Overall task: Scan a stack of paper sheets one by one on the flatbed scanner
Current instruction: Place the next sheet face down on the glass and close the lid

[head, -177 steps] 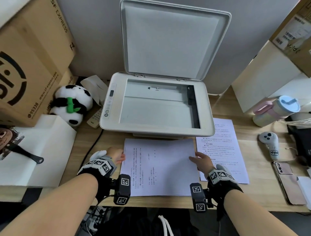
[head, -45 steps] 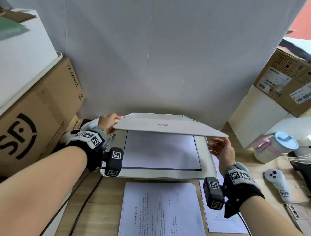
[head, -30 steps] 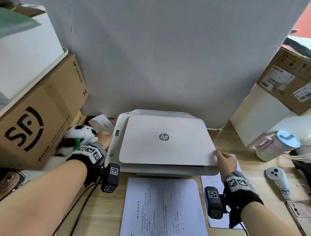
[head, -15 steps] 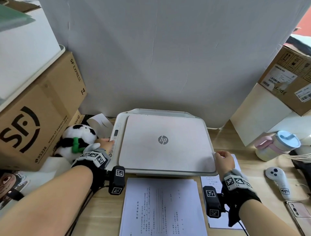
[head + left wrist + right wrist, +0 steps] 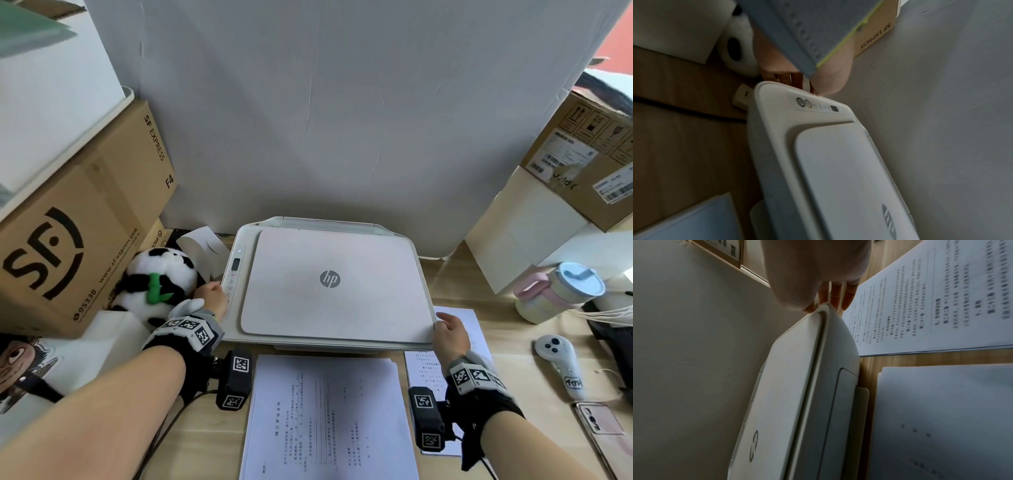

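On our wooden desk (image 5: pixel 455 274), cardboard box (image 5: pixel 78 219) and panda toy (image 5: pixel 157 281) at left, our left hand (image 5: pixel 212 296) curled against the closed scanner (image 5: pixel 329 284) control panel, paper stack (image 5: pixel 325 418) before it, our right hand (image 5: pixel 448 334) with straight fingers on the lid corner, bottle (image 5: pixel 558 291) at right.

Both bare forearms reach forward from the near edge, each wrist wrapped in a black strap with marker tags. The left hand (image 5: pixel 211 297) sits far left with curled fingers (image 5: pixel 795 80). The right hand (image 5: pixel 449 334) sits right, its fingers (image 5: pixel 835 296) extended downward.
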Demonstrator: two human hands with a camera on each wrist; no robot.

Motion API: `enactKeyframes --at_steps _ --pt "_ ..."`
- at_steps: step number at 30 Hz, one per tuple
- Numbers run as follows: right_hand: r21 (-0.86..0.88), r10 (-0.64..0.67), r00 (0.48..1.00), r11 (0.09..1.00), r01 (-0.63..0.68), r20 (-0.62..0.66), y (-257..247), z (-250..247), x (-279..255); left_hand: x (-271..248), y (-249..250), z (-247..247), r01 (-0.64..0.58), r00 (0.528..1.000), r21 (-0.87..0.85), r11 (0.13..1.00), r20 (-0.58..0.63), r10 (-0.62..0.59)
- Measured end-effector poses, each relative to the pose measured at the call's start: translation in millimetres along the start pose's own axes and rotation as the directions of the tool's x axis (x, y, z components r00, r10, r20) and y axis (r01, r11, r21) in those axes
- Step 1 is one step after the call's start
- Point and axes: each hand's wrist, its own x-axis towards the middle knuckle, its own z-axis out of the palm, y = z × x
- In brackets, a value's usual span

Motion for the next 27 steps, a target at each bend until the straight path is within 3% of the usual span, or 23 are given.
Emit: enactKeyframes --at_steps 8,13,17,23,27 --pt "-0.017 -0.080 0.996 0.997 0.081 0.046 18 -2 -15 -43 -17 -2 -0.038 0.996 0.121 0.992 -0.075 0.047" --pt "-0.017 -0.109 0.992 0.994 0.110 0.057 24 -3 -30 -73 -13 8 -0.029 0.992 0.025 0.999 -0.122 0.032" --pt "-0.010 -0.109 0.993 0.994 0.110 0.046 29 1 -32 -76 -28 15 0.004 0.990 0.010 1.000 -0.142 -0.003" --pt "0.006 -0.130 0.991 0.991 0.130 -0.012 28 7 -39 -88 -41 25 -0.053 0.963 -0.004 0.999 -0.266 0.050" --pt "0.014 -0.128 0.992 0.992 0.127 -0.001 25 5 -42 -83 -41 27 -0.030 0.962 -0.049 0.998 -0.271 0.015"
